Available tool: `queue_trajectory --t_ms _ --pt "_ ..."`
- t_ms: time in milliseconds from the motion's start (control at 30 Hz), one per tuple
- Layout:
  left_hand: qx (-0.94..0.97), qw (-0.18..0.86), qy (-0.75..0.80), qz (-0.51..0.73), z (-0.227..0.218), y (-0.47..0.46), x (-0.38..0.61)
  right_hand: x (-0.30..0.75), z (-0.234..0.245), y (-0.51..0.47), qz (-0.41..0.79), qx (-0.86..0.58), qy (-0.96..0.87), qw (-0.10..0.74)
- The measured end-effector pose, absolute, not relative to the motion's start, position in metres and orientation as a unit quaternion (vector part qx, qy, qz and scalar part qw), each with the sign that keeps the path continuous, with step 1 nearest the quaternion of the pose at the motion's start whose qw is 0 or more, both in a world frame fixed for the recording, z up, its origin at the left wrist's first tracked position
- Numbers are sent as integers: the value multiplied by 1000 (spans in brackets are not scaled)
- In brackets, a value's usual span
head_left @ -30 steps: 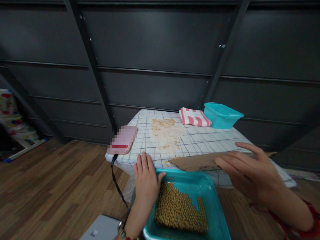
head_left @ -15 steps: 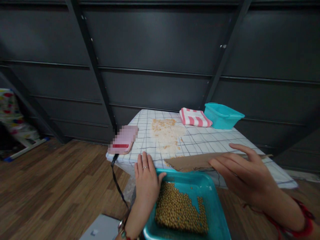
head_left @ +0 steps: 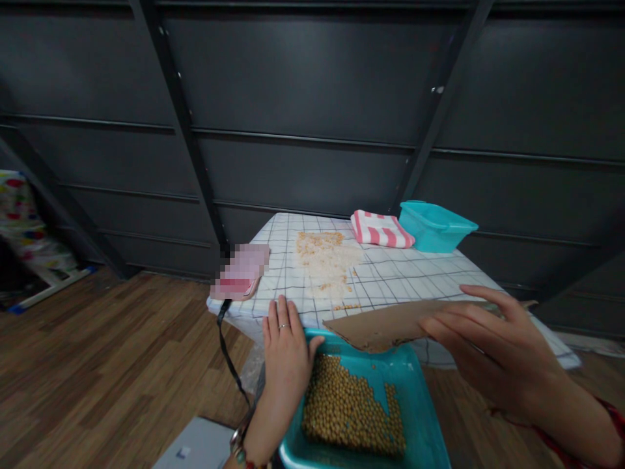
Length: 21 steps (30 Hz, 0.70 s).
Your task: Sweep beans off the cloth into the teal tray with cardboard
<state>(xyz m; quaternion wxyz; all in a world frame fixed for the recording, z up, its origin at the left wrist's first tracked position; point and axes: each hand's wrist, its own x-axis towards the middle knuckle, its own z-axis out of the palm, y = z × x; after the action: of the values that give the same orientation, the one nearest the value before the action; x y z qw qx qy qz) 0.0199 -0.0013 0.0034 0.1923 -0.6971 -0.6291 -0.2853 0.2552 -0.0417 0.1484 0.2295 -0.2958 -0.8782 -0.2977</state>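
My left hand [head_left: 287,352] lies flat at the front edge of the table, its fingers stretched out and its thumb over the corner of a teal plastic basin [head_left: 432,423]. Round yellow-brown beans [head_left: 349,407] cover much of the basin's bottom. My right hand [head_left: 498,352] grips a torn strip of brown cardboard [head_left: 375,326] between thumb and fingers. The strip hangs tilted over the basin's far rim and the table edge. Just behind it lies a short row of yellow grains [head_left: 346,307]. Farther back, a pale powdery patch [head_left: 332,260] with yellow grains is spread on the cloth.
A checked cloth [head_left: 415,277] covers the table. At its back stand a folded pink-striped towel [head_left: 381,229] and a smaller teal bin [head_left: 434,227]. A pink phone-like item [head_left: 244,270] with a black strap lies left. A grey laptop [head_left: 195,446] sits below; dark wall panels rise behind.
My right hand and the cardboard strip have moved slightly right and toward me, lower over the basin's rim. More of the grain row behind the strip now shows. My left hand stays put.
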Motion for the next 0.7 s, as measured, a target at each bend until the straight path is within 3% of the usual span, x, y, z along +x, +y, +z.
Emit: queue_trajectory --t_ms 267,533,700 --pt "-691 196 -637 -281 5 -2 20 262 151 -45 -268 -312 -882 231" --pt "-689 217 -629 -286 -1 0 19 278 156 -35 -414 -285 -842 195" --pt "-693 222 -626 -279 0 -3 20 275 150 -22 -429 -284 -833 203"
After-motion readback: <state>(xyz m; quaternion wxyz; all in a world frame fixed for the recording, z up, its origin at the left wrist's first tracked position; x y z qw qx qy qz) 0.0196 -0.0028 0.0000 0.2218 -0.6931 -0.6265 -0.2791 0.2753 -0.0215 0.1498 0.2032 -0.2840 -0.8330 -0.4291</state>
